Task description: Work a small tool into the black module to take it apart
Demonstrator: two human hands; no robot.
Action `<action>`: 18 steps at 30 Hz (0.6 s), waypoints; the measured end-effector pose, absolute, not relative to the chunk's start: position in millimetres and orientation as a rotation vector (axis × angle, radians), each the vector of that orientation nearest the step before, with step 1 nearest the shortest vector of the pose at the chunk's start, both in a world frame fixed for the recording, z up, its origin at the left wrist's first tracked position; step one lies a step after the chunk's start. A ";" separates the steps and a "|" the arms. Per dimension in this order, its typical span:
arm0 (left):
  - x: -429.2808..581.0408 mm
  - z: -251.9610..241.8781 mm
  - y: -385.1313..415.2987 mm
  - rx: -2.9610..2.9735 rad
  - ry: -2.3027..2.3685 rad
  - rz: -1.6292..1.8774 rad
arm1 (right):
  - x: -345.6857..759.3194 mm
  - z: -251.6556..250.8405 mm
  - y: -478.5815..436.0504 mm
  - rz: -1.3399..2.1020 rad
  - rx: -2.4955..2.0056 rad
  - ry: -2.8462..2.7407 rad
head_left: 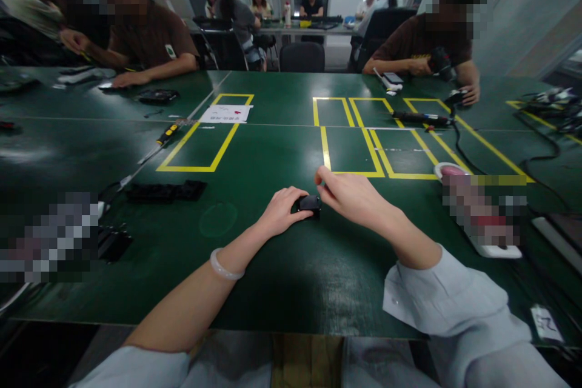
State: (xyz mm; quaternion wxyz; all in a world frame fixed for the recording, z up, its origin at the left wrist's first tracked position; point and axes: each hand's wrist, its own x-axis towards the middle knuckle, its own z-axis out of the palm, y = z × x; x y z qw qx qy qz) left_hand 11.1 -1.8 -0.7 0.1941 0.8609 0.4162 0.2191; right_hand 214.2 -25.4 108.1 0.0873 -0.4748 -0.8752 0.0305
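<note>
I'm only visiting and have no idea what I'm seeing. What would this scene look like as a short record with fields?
Surface: green table marked with yellow tape boxes
Left hand: fingers curled onto a small black part; pale bracelet on the wrist
Right hand: pinches the same part from the other side
Nearby, left side: flat black pieces; a screwdriver farther back
Far side: two other people seated, hands on the table
</note>
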 end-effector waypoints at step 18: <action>10.5 -1.1 -0.8 2.403 1.173 0.602 | 214.2 106.8 -25.1 0.073 -1.398 -2.615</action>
